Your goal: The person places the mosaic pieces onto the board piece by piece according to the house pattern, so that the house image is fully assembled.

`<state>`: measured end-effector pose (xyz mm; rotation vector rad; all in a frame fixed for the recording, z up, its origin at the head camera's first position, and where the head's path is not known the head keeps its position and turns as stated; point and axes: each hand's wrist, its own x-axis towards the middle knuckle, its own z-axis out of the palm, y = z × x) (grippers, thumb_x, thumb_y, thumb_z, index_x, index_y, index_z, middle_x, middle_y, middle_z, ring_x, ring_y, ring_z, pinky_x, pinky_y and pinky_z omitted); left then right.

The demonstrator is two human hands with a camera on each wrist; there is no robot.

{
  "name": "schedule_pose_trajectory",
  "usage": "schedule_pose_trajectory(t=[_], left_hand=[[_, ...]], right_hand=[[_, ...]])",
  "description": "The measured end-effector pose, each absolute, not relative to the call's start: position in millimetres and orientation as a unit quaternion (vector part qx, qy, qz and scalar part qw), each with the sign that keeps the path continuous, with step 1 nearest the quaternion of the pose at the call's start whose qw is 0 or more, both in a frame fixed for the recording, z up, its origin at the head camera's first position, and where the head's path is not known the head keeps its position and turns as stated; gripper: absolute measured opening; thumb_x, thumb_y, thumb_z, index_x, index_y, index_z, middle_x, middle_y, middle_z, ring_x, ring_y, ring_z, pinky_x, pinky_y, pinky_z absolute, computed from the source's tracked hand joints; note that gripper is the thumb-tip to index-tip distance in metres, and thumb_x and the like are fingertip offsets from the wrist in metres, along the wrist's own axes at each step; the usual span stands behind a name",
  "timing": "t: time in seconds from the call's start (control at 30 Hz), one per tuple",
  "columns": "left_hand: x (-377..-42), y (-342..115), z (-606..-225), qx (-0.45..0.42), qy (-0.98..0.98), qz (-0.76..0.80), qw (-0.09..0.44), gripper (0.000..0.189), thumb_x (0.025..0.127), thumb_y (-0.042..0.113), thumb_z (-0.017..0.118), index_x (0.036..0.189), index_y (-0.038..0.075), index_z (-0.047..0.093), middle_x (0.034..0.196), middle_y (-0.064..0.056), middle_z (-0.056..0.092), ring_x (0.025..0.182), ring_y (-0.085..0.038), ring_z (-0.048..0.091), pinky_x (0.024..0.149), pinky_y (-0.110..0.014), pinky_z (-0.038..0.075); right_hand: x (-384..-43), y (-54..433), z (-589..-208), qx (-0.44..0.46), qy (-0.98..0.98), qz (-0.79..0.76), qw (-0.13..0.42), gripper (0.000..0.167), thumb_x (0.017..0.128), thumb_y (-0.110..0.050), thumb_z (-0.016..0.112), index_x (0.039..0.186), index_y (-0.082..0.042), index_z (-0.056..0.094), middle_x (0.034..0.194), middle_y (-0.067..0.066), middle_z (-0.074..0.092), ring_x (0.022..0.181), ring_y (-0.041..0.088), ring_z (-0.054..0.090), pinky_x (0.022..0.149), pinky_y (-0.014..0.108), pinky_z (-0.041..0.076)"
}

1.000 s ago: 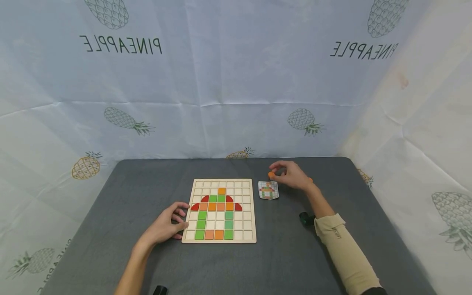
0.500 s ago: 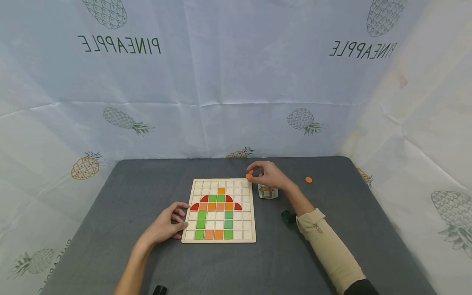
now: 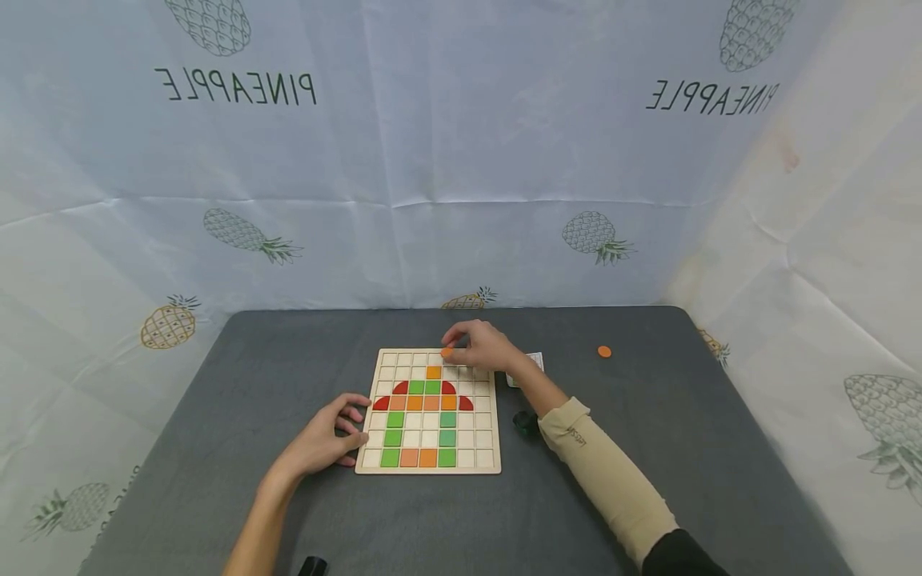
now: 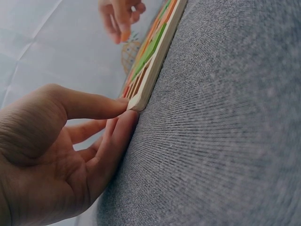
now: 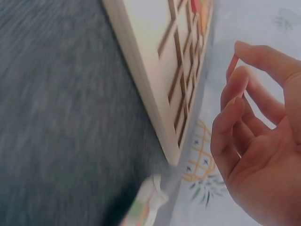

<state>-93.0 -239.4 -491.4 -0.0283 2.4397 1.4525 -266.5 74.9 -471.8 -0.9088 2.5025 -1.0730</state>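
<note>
A square wooden grid board [image 3: 464,460] lies flat on the table, with green, orange, salmon and red pieces set in some of its cells. My left hand [image 3: 320,440] holds the board's left edge; in the left wrist view its thumb [image 4: 101,107] lies on the rim, with fingers beside and below. Over the board's far edge, my right hand [image 3: 484,348] pinches a thin orange disc [image 3: 447,352] between thumb and fingertips. The right wrist view shows this disc [image 5: 232,67] edge-on, raised off the board. The other fingers are loosely bent.
A small crumpled pattern card [image 3: 535,360] lies right of the board, partly hidden by the right forearm. A second orange disc [image 3: 604,351] rests farther right on the grey table [image 3: 425,528]. A white pineapple-print cloth [image 3: 461,160] hangs behind.
My right hand has carried the orange disc leftward, from above the card to over the board's far edge. The second disc has come into full view. My left hand stays in place.
</note>
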Motion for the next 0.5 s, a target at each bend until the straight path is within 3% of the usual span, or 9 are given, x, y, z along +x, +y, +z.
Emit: schedule_pose_trajectory(t=[0.13, 0.5], left_hand=[[-93, -239, -491, -0.010, 0.849, 0.507, 0.150, 0.059, 0.095, 0.004, 0.078, 0.148, 0.005, 0.053, 0.122, -0.016, 0.052, 0.100, -0.024, 0.058, 0.061, -0.037, 0.065], [-93, -238, -490, -0.010, 0.849, 0.507, 0.149, 0.060, 0.095, 0.004, 0.078, 0.149, 0.004, 0.052, 0.122, -0.016, 0.052, 0.100, -0.023, 0.058, 0.061, -0.038, 0.065]], right_hand=[[-267, 61, -475, -0.300, 0.877, -0.350, 0.132, 0.028, 0.101, -0.026, 0.078, 0.126, -0.012, 0.076, 0.125, 0.006, 0.078, 0.113, 0.024, 0.073, 0.095, 0.042, 0.060], [-264, 43, -479, -0.282, 0.893, -0.327, 0.128, 0.022, 0.102, -0.023, 0.077, 0.123, -0.017, 0.076, 0.124, 0.004, 0.077, 0.116, 0.026, 0.072, 0.100, 0.051, 0.057]])
